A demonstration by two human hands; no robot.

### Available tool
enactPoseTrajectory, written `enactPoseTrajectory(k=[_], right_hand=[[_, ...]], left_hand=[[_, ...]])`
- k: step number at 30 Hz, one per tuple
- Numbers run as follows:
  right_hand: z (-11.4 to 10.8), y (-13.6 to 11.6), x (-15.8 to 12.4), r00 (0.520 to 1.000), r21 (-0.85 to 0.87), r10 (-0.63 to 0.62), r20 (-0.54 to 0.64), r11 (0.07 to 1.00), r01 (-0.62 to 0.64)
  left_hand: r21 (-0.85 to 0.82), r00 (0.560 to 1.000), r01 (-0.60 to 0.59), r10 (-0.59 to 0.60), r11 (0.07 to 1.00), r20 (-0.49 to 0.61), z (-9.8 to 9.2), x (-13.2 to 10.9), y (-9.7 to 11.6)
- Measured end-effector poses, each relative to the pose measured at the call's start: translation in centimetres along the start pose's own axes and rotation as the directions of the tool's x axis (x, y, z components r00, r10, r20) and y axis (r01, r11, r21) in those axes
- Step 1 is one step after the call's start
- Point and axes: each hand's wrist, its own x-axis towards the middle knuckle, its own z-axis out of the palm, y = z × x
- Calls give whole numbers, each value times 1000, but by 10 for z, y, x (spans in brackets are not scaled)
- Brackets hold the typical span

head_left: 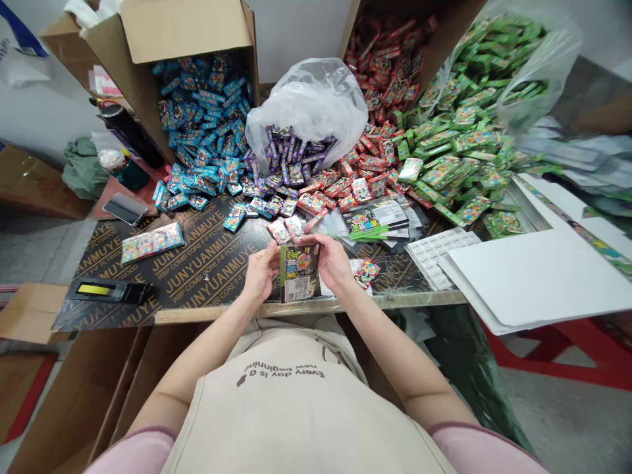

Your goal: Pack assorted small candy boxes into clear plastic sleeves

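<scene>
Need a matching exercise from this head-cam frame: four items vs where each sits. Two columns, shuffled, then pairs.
Items:
1. Blue packets
2. Purple packets
3. Printed packet
4. Black case with a yellow strip

Places:
A. Lying on the plywood board
B. Heaped in the open cardboard box
C. Spilling from the translucent plastic bag
D. Held between the left hand and right hand

Pairs: 1-B, 2-C, 3-D, 4-A
</scene>
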Motion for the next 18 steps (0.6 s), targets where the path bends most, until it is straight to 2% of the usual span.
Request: enactPoseTrajectory(k=[3,6,9,11,12,14,16,18], right_hand=[[-3,-9,-2,999,32,-12,49,999,10],[-6,-13,-4,992,-20,-81,96,996,83],[-10,-13,-4,978,-93,-137,158,984,153],[-14,-12,-5,968,-171,-180,173,963,210],[-18,-12,-5,959,-218,-216,184,942,254],[-25,-13,-8,922,-295,-299,247,883,366],[-32,-13,-11,871,-333,-348,347,823,461],[-36,-14,-14,845,-360,-353,402,788,500]], left_hand=[[-16,994,105,-105,994,15,1,2,16],[73,993,86,-92,994,71,1,8,30],[177,992,8,-31,984,124,2,11,35],[267,982,-155,118,951,147,1,9,37],[321,960,-265,221,909,170,0,7,37],[419,882,-469,389,777,266,-4,1,39],[477,796,-605,462,638,391,-9,-5,41],[506,736,-676,465,535,493,-13,-9,42]])
